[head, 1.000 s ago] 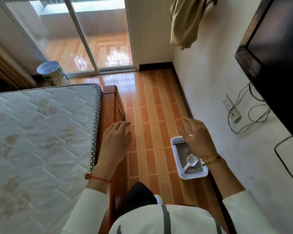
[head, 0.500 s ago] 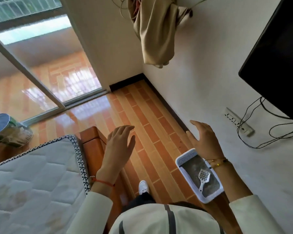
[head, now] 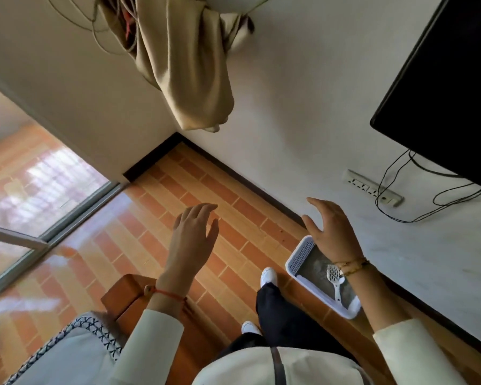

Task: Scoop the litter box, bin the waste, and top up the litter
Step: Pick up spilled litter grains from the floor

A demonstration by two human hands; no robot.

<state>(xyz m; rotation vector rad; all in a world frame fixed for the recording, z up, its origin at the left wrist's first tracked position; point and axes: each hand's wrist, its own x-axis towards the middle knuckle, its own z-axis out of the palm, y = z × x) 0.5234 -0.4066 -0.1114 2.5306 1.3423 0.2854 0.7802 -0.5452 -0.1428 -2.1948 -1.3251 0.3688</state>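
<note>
Both grips have drifted forward as I step nearer. Left grip (head: 193, 234) hangs released above the floor (head: 156, 218). Right grip (head: 332, 234) spreads released over the litter box (head: 300, 255); just below its wrist, the scoop (head: 334, 275) lies in the litter.

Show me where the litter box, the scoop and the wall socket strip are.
litter box (head: 300, 252): head view, perforated end of rim.
scoop (head: 334, 272): head view, slotted blade.
wall socket strip (head: 370, 188): head view, middle of face.
</note>
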